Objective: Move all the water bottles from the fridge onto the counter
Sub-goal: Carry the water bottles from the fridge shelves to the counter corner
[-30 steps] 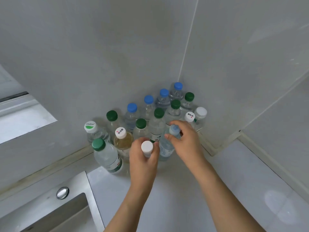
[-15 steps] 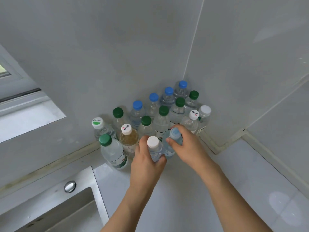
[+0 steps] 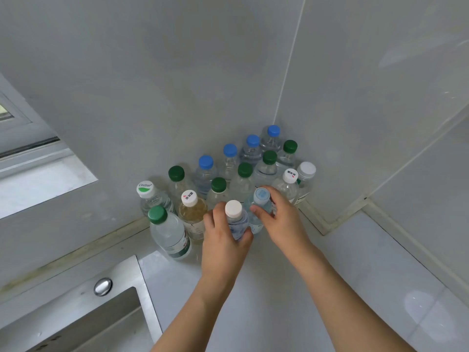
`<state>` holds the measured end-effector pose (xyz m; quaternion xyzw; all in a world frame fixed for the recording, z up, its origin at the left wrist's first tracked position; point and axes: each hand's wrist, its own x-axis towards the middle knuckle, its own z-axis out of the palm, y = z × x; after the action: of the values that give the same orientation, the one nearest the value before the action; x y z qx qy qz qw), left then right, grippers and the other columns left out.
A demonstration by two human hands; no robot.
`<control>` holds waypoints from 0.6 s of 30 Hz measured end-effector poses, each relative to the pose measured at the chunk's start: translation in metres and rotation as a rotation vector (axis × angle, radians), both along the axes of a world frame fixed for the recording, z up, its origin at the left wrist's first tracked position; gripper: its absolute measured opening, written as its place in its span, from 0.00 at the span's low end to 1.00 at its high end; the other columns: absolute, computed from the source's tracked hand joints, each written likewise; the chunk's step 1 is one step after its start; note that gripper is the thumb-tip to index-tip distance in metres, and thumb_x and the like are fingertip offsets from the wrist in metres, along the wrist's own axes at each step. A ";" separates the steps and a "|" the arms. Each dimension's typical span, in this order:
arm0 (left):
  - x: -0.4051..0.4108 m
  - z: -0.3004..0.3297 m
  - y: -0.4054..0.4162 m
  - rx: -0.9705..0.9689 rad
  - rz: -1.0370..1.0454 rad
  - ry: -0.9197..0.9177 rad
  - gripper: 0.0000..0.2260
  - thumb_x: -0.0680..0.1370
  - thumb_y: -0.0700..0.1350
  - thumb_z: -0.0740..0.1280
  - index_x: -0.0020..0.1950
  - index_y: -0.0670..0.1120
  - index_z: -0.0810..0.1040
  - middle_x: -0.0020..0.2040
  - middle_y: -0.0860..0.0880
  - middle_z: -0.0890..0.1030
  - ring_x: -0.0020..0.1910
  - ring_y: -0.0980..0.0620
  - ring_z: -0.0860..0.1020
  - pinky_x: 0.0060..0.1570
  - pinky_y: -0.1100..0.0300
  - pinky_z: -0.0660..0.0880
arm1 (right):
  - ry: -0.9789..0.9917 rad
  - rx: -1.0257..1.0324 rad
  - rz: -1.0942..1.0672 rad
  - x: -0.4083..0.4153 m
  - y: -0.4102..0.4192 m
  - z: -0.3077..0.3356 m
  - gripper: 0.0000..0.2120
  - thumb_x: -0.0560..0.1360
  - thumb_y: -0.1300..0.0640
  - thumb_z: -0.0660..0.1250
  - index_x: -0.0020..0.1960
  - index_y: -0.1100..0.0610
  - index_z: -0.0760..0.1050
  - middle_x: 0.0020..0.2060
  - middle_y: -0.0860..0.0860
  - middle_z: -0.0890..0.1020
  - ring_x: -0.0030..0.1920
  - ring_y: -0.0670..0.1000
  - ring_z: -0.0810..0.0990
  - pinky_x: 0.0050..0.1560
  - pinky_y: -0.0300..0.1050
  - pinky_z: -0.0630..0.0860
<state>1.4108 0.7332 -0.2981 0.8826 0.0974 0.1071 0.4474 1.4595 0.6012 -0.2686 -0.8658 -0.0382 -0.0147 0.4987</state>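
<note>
Change: sitting lower among the cluster now, both held bottles nearly down on the counter (image 3: 291, 295).
Left hand (image 3: 223, 240): gripping white-capped bottle (image 3: 234, 217), fingers wrapped round its body.
Right hand (image 3: 281, 219): pinching pale-blue-capped bottle (image 3: 258, 204) near the neck.
Contents: mostly holding clear water; amber bottle (image 3: 193, 214) possibly holding tea.
Edges: crowding the wall corner; sink (image 3: 142, 278) lying left; bare counter lying right.

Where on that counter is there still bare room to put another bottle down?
Bare counter lies to the right of the right hand, along the right wall, and in front between the arms and the sink. The corner is crowded with bottles.
</note>
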 end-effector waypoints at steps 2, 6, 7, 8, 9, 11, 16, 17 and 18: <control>0.000 -0.002 0.001 0.008 -0.002 0.004 0.32 0.70 0.47 0.76 0.69 0.50 0.64 0.59 0.51 0.67 0.54 0.44 0.75 0.45 0.56 0.72 | 0.023 0.043 -0.018 -0.007 -0.003 0.001 0.18 0.75 0.56 0.71 0.60 0.42 0.72 0.55 0.37 0.80 0.58 0.37 0.77 0.60 0.43 0.75; -0.007 0.005 -0.002 -0.047 0.011 0.012 0.35 0.73 0.47 0.75 0.74 0.47 0.61 0.68 0.46 0.68 0.66 0.45 0.71 0.58 0.55 0.72 | 0.077 0.073 -0.096 -0.030 -0.018 0.009 0.24 0.76 0.56 0.70 0.70 0.49 0.70 0.60 0.35 0.74 0.60 0.32 0.73 0.65 0.43 0.73; -0.013 0.010 -0.005 -0.060 0.021 0.001 0.36 0.73 0.46 0.75 0.76 0.46 0.59 0.71 0.45 0.67 0.69 0.45 0.68 0.62 0.56 0.69 | 0.080 0.065 -0.105 -0.039 -0.024 0.015 0.24 0.76 0.55 0.70 0.70 0.50 0.70 0.61 0.38 0.75 0.62 0.37 0.74 0.66 0.47 0.73; -0.019 0.014 -0.007 -0.063 0.038 -0.022 0.37 0.74 0.46 0.74 0.77 0.46 0.58 0.73 0.45 0.66 0.72 0.45 0.66 0.66 0.56 0.67 | 0.087 0.052 -0.107 -0.047 -0.030 0.019 0.24 0.76 0.54 0.70 0.70 0.51 0.70 0.61 0.41 0.75 0.63 0.41 0.74 0.66 0.49 0.73; -0.027 0.021 -0.013 -0.046 0.052 -0.055 0.37 0.74 0.46 0.74 0.77 0.45 0.57 0.74 0.44 0.65 0.73 0.45 0.65 0.69 0.54 0.66 | 0.081 0.033 -0.111 -0.059 -0.039 0.025 0.24 0.76 0.54 0.70 0.70 0.51 0.70 0.61 0.42 0.75 0.64 0.44 0.74 0.67 0.49 0.72; -0.038 0.033 -0.025 0.061 0.063 -0.125 0.38 0.75 0.47 0.74 0.78 0.44 0.57 0.75 0.42 0.63 0.76 0.43 0.61 0.73 0.46 0.64 | 0.064 -0.018 -0.134 -0.081 -0.059 0.040 0.24 0.76 0.55 0.69 0.71 0.52 0.69 0.64 0.43 0.75 0.67 0.46 0.72 0.69 0.46 0.68; -0.060 0.065 -0.071 0.303 -0.115 -0.289 0.33 0.78 0.52 0.68 0.78 0.43 0.59 0.77 0.41 0.63 0.78 0.40 0.56 0.76 0.42 0.54 | 0.038 -0.226 -0.212 -0.133 -0.113 0.066 0.26 0.78 0.57 0.65 0.75 0.56 0.64 0.72 0.50 0.69 0.72 0.49 0.66 0.64 0.28 0.55; -0.065 0.072 -0.085 0.334 -0.170 -0.305 0.32 0.79 0.52 0.67 0.78 0.44 0.59 0.78 0.42 0.62 0.79 0.41 0.55 0.77 0.43 0.52 | 0.030 -0.257 -0.245 -0.146 -0.126 0.070 0.26 0.79 0.57 0.65 0.75 0.57 0.63 0.73 0.51 0.68 0.73 0.49 0.65 0.63 0.27 0.53; -0.068 0.077 -0.098 0.364 -0.229 -0.332 0.31 0.80 0.52 0.66 0.78 0.44 0.59 0.78 0.42 0.62 0.79 0.41 0.54 0.77 0.43 0.51 | 0.020 -0.285 -0.279 -0.158 -0.138 0.072 0.26 0.79 0.57 0.64 0.75 0.57 0.62 0.73 0.51 0.67 0.73 0.49 0.64 0.64 0.28 0.53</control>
<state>1.3424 0.6350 -0.2209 0.9241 -0.0988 0.2148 0.3004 1.3015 0.4631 -0.1968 -0.9246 0.0854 -0.0697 0.3647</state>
